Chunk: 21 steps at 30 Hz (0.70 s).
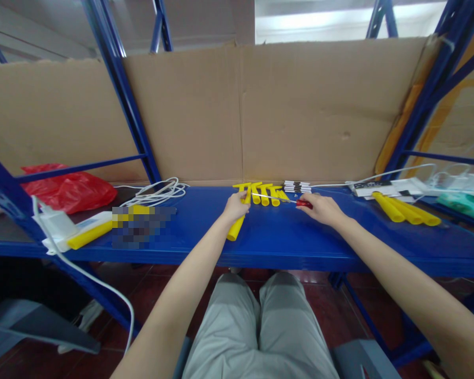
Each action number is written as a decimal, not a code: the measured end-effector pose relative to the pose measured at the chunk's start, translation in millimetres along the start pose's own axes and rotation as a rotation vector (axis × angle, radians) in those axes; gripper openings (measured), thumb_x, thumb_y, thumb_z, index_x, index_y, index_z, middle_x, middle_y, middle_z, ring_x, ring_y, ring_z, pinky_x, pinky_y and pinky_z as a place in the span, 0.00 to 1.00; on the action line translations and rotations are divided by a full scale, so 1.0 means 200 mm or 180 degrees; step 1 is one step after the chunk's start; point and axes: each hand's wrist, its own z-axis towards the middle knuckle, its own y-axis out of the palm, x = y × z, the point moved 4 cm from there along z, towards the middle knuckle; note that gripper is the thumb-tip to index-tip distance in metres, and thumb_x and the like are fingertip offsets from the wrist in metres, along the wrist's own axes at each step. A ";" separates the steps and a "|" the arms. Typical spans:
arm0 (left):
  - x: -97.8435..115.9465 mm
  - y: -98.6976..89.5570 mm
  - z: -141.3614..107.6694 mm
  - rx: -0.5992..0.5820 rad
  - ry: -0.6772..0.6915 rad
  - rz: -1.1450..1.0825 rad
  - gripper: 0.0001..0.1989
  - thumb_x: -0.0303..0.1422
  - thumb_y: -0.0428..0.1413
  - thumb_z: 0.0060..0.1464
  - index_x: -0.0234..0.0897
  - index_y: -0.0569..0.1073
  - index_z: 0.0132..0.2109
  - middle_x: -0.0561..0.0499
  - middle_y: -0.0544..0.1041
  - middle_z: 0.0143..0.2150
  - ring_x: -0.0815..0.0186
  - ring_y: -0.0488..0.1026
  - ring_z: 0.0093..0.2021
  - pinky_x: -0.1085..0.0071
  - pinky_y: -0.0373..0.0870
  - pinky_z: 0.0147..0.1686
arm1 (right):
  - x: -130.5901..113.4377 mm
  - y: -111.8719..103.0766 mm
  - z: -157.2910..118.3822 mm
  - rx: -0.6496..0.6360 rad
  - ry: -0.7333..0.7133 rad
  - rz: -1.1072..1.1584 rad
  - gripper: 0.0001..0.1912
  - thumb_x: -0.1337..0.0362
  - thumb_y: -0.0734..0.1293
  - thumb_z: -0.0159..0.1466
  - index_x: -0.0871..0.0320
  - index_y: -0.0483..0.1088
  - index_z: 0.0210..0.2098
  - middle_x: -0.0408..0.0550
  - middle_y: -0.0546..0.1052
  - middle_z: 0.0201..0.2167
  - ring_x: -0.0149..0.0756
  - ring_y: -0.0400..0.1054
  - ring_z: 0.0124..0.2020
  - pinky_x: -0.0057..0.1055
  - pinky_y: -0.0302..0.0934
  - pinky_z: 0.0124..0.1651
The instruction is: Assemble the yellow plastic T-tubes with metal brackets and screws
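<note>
My left hand (236,206) is closed around a yellow tube-like piece (236,228) with a narrow head, over the blue shelf. In my right hand (323,209) is a screwdriver (304,203), gripped by its red handle. Its thin metal shaft points left and reaches the top of the yellow piece; whether the tip touches it I cannot tell. Just behind, several similar yellow T-shaped pieces (264,195) lie in a row on the shelf. A small stack of black-and-white items (297,187) sits to the right of that row.
Several yellow tubes (406,209) lie at the right, near white packaging and a cable. At left are a power strip (92,223), a yellow tube (90,235), coiled white cable (164,192) and a red bag (69,189). Cardboard (189,116) walls the back; blue posts (122,89) flank it.
</note>
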 end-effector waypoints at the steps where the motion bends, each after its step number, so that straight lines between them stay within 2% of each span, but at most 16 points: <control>1: 0.00 0.00 0.00 0.0000 -0.0004 -0.0008 0.27 0.18 0.54 0.51 0.36 0.69 0.59 0.42 0.73 0.56 0.74 0.76 0.26 0.80 0.71 0.25 | 0.00 0.00 0.00 -0.0014 -0.0003 0.0005 0.12 0.56 0.59 0.65 0.55 0.70 0.41 0.51 0.79 0.38 0.41 0.73 0.37 0.30 0.55 0.31; 8: 0.00 0.00 0.00 0.0015 -0.0028 -0.0001 0.28 0.19 0.55 0.52 0.36 0.68 0.60 0.42 0.73 0.57 0.74 0.76 0.27 0.80 0.71 0.25 | 0.00 0.00 0.00 -0.0023 -0.0019 0.0148 0.12 0.57 0.59 0.66 0.56 0.69 0.42 0.52 0.79 0.40 0.42 0.73 0.39 0.31 0.58 0.34; 16: 0.01 0.00 -0.01 0.0012 -0.0030 -0.0010 0.27 0.19 0.55 0.52 0.36 0.69 0.59 0.42 0.73 0.56 0.74 0.76 0.27 0.80 0.71 0.24 | 0.01 0.00 0.01 0.0013 0.0093 0.0059 0.09 0.57 0.61 0.64 0.55 0.67 0.39 0.48 0.78 0.31 0.40 0.72 0.31 0.29 0.52 0.28; 21: 0.02 0.00 -0.02 0.0016 -0.0039 -0.0031 0.26 0.19 0.55 0.52 0.37 0.71 0.58 0.44 0.75 0.54 0.73 0.76 0.27 0.80 0.71 0.25 | 0.00 0.00 0.00 -0.0031 0.0000 0.0020 0.09 0.58 0.59 0.65 0.55 0.68 0.38 0.50 0.79 0.35 0.41 0.72 0.35 0.30 0.53 0.29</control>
